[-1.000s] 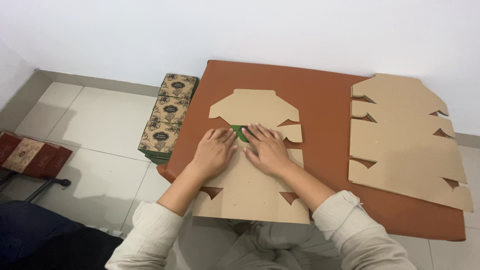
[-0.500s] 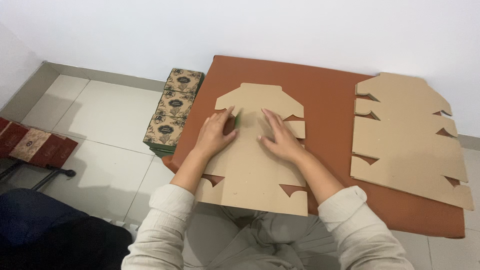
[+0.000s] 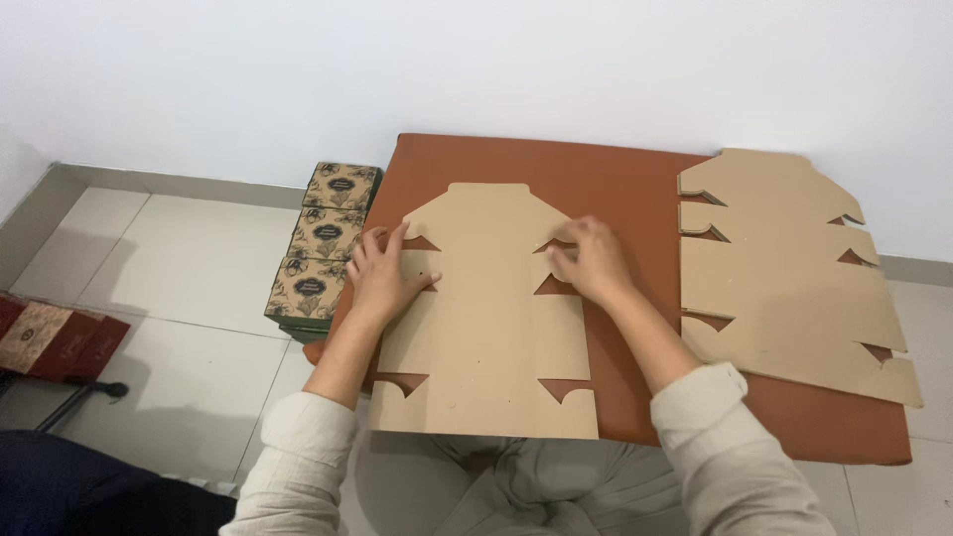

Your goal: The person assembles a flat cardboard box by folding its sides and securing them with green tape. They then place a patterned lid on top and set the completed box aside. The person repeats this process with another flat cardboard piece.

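Observation:
A flat brown die-cut cardboard sheet (image 3: 486,308) with notched side flaps lies on a rust-brown board (image 3: 615,184) in front of me. My left hand (image 3: 382,273) rests flat with spread fingers on the sheet's left edge, over a side flap. My right hand (image 3: 591,260) has its fingers curled on the right edge, at a notch between two flaps. Both sleeves are cream coloured.
A stack of similar flat cardboard sheets (image 3: 789,273) lies on the board's right side. Several patterned boxes (image 3: 326,243) stand in a row on the tiled floor left of the board. A reddish patterned item (image 3: 45,337) sits at far left. A white wall is behind.
My hands have moved apart from the sheet's middle to its left and right edges. The green thing seen between them earlier is no longer visible.

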